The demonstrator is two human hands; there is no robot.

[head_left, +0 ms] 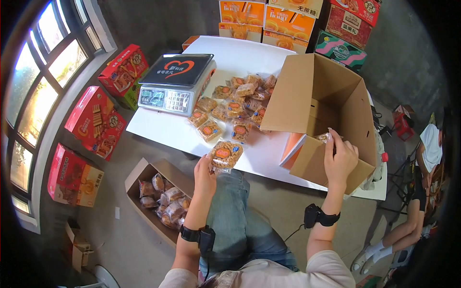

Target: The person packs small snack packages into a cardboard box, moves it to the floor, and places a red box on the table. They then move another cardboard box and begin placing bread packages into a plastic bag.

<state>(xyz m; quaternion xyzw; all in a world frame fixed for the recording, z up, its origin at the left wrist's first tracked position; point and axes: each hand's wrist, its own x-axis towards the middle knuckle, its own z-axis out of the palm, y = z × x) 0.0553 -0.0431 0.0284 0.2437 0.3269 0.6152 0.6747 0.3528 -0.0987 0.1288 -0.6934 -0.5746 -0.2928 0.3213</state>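
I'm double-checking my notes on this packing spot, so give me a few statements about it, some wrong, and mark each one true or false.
1. The left hand holds a wrapped snack pack above the person's lap. True.
2. The scale stands on the floor. False: the scale is on the white table.
3. The large cardboard box is closed. False: it is open, with the right hand at its mouth.
4. The low carton at the person's left has wrapped packs in it. True.
5. Only one wrist wears a black band. False: there is one on each wrist.
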